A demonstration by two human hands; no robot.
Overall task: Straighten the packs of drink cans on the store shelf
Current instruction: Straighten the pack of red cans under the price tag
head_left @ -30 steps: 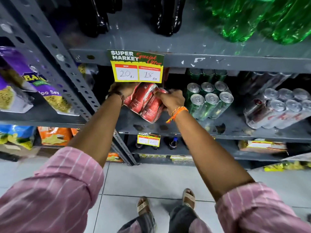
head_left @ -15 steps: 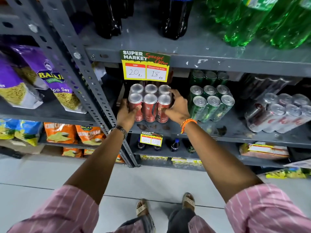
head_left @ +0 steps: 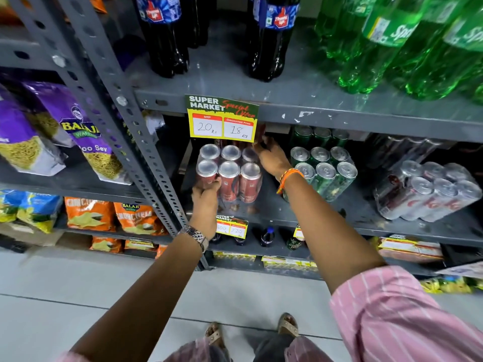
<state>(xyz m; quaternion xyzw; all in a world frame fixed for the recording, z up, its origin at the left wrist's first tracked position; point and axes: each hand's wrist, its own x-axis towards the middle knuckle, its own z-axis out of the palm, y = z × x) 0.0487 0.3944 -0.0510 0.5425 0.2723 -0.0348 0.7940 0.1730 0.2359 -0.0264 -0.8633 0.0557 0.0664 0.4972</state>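
Observation:
A shrink-wrapped red can pack (head_left: pixel 235 176) stands upright on the grey middle shelf (head_left: pixel 282 212), under a yellow price tag. My left hand (head_left: pixel 206 197) grips its front left can from below. My right hand (head_left: pixel 271 158) reaches past the pack's back right corner, where its fingertips touch something dark red under the tag; its grip is hidden. A green can pack (head_left: pixel 324 168) stands to the right, with more green cans behind it. Farther right, a silver can pack (head_left: pixel 428 192) sits tilted and askew.
Dark cola bottles (head_left: pixel 167 35) and green soda bottles (head_left: pixel 392 43) fill the shelf above. Snack bags (head_left: pixel 65 131) hang on the left rack behind a slotted upright post (head_left: pixel 146 152). Small bottles and another price tag (head_left: pixel 231 228) sit on the shelf below.
The red pack went from tilted in both hands to standing on the shelf. My right hand has left its side and moved up toward the back; my left hand dropped to its front left.

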